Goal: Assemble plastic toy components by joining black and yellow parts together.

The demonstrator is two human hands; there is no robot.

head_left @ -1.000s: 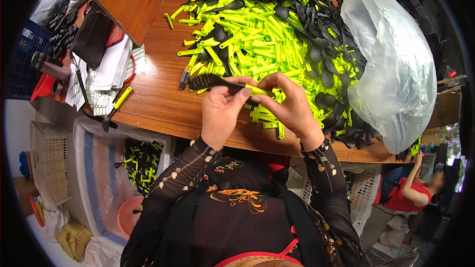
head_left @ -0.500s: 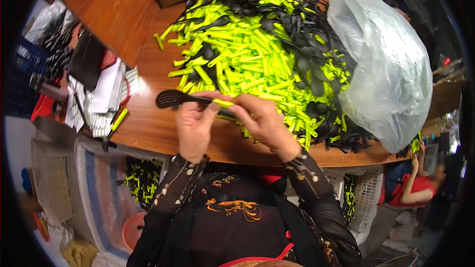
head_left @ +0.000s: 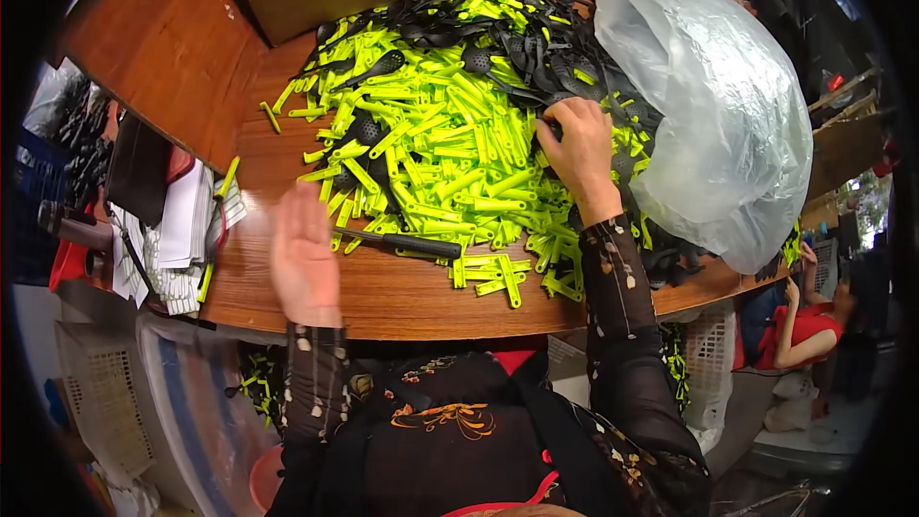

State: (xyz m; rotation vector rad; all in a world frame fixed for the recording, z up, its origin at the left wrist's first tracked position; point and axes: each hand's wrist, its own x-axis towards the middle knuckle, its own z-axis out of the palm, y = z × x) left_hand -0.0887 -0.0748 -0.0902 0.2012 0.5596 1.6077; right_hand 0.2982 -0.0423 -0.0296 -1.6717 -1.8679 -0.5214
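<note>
Barely dented: huge pile of yellow handles (head_left: 431, 134) covers the table (head_left: 383, 297). Right hand (head_left: 579, 148) digs in, grip hidden; left hand (head_left: 304, 258) open, empty.

Even, bright overhead light; the heap of neon-yellow plastic handles (head_left: 431, 134) is nearly overexposed. Soft glare whitens the clear plastic bag (head_left: 718, 105). The open left hand (head_left: 304, 254) is motion-blurred. Fisheye curvature bends the brown wooden tabletop (head_left: 402, 297) edge; a black vignette rings the frame, dimming its corners.
</note>
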